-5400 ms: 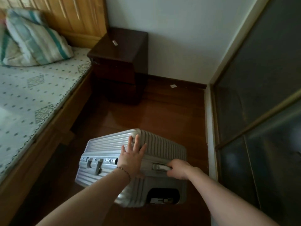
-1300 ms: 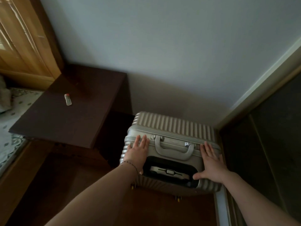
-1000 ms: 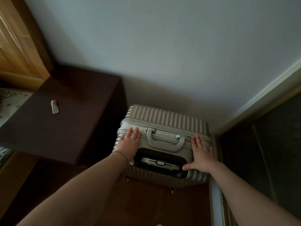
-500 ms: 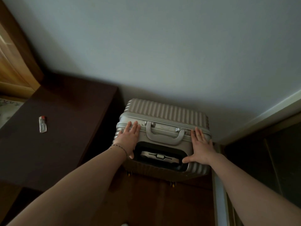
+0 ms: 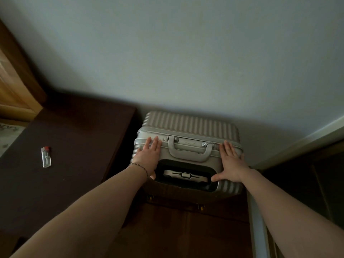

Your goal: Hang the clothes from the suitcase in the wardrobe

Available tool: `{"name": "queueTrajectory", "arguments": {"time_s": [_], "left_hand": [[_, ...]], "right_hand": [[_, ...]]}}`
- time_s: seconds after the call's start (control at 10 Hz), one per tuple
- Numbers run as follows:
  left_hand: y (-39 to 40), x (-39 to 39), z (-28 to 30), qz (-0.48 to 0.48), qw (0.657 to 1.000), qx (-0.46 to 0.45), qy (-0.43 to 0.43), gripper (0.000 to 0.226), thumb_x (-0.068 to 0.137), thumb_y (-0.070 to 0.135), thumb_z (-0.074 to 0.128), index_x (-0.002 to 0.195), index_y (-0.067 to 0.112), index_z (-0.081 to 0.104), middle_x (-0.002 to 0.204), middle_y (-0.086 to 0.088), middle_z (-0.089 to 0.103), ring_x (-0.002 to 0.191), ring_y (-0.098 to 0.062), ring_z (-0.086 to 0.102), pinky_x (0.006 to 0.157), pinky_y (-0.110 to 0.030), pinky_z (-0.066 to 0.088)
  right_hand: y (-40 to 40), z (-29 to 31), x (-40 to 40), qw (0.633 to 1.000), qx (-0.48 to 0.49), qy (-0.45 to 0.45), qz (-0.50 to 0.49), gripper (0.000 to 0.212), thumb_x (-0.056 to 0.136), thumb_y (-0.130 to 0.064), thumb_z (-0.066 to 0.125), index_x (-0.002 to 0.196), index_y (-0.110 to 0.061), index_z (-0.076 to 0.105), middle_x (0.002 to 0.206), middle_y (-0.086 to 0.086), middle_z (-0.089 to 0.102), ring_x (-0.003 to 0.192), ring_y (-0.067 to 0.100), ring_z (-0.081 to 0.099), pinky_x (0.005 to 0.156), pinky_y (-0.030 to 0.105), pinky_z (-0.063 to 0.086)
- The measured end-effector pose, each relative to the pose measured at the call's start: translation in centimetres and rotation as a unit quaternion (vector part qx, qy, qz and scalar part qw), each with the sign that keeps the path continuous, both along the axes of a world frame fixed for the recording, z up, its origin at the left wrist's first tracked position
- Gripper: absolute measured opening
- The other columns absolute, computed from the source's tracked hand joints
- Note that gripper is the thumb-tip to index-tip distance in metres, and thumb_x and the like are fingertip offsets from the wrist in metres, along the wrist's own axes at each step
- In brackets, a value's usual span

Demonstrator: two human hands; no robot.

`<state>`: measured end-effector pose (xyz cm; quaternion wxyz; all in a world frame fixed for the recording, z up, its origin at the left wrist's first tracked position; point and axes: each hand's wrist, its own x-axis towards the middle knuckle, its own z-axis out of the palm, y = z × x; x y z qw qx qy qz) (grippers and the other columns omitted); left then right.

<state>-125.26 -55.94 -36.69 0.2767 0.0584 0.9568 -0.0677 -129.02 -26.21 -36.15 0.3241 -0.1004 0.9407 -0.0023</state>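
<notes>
A home bedroom: a dark wooden nightstand [image 5: 70,146] stands against a plain pale wall [image 5: 186,53], with a wooden headboard [image 5: 13,86] and patterned bedding [image 5: 9,133] at far left, polished wood flooring [image 5: 176,229] near, and a silver suitcase [image 5: 189,127] in the corner.

A ribbed silver suitcase [image 5: 188,127] stands upright, wedged into a corner — pale wall [image 5: 186,53] close behind it, dark nightstand [image 5: 70,146] just beside its left side, a pale frame [image 5: 257,220] on its right. Only the wooden floor [image 5: 176,229] in front gives open reach.
</notes>
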Motion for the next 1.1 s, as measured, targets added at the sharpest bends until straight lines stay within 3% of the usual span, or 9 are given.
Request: {"name": "queueTrajectory", "arguments": {"time_s": [0.4, 0.9, 1.0, 1.1], "left_hand": [[-1.1, -1.5, -0.5, -0.01, 1.0, 0.008, 0.012, 0.139, 0.063, 0.038, 0.085, 0.147, 0.005, -0.02, 0.158, -0.009, -0.023, 0.146, -0.031, -0.016, 0.117, -0.051, 0.019], [-1.2, -2.8, -0.5, 0.014, 0.999, 0.004, 0.029, 0.139, 0.058, 0.034, 0.088, 0.15, 0.007, -0.013, 0.159, -0.007, -0.016, 0.147, -0.032, -0.009, 0.108, -0.052, 0.038], [-0.6, -2.8, -0.3, 0.027, 0.999, 0.0, 0.032, 0.135, 0.061, 0.028, 0.088, 0.15, 0.005, -0.011, 0.16, -0.01, -0.011, 0.147, -0.034, -0.006, 0.11, -0.052, 0.034], [-0.7, -3.2, 0.0, 0.021, 0.999, 0.006, 0.026, 0.117, 0.073, 0.012, 0.08, 0.15, 0.004, -0.007, 0.16, -0.012, -0.01, 0.147, -0.033, -0.004, 0.113, -0.054, 0.029]], "right_hand": [[-0.6, -0.5, -1.2, 1.0, 0.003, 0.011, -0.001, 0.139, 0.06, -0.068, 0.073, 0.149, -0.015, -0.02, 0.152, 0.004, -0.035, 0.142, 0.021, -0.028, 0.115, 0.058, 0.002], [-2.2, 0.4, -1.5, 0.999, 0.004, 0.036, -0.009, 0.129, 0.066, -0.062, 0.073, 0.151, -0.019, -0.013, 0.156, 0.007, -0.025, 0.146, 0.026, -0.016, 0.116, 0.057, 0.013], [-2.5, 0.6, -0.4, 0.999, -0.006, 0.05, -0.012, 0.122, 0.07, -0.061, 0.071, 0.152, -0.018, -0.008, 0.158, 0.006, -0.02, 0.147, 0.026, -0.01, 0.116, 0.056, 0.016], [-2.4, 2.2, -0.2, 0.984, -0.11, 0.129, -0.051, 0.107, 0.075, -0.061, 0.065, 0.153, -0.019, 0.005, 0.16, 0.004, -0.01, 0.148, 0.028, -0.001, 0.117, 0.053, 0.015]]}}
